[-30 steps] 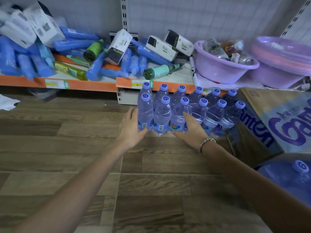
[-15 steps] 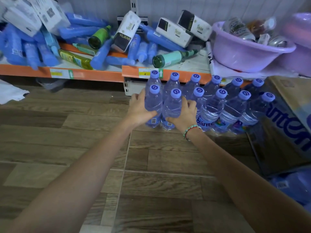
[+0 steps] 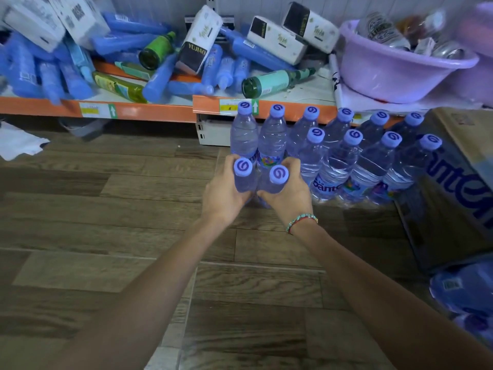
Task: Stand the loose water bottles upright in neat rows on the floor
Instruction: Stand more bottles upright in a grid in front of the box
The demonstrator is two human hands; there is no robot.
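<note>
1. Two water bottles sit at the centre of the frame, one in each of the hands: the left-hand bottle point(image 3: 243, 177) and the right-hand bottle point(image 3: 277, 180), caps up and side by side, touching.
2. The left hand point(image 3: 222, 193) is wrapped around its bottle's body, and the right hand point(image 3: 288, 190) is wrapped around the other; both are grasping, not released. Whether the bottle bases touch the floor point(image 3: 133, 209) I cannot tell, as the hands hide them.
3. Just above and to the right of them stand the finished rows point(image 3: 346, 156): a back row of six upright bottles along the shelf edge point(image 3: 149, 112), and a front row of four to the right of centre.
4. The front row has a gap at its left end, right where the two held bottles are, so I judge that they complete that row once set down and squared up.
5. More blue bottles point(image 3: 464, 289) lie at the lower right edge of the frame, beside a cardboard box point(image 3: 458, 188); if these belong to the job, a good share remains.
6. The shelf above carries a jumble of blue packs, green bottles, white boxes and a purple basin point(image 3: 394, 73).
</note>
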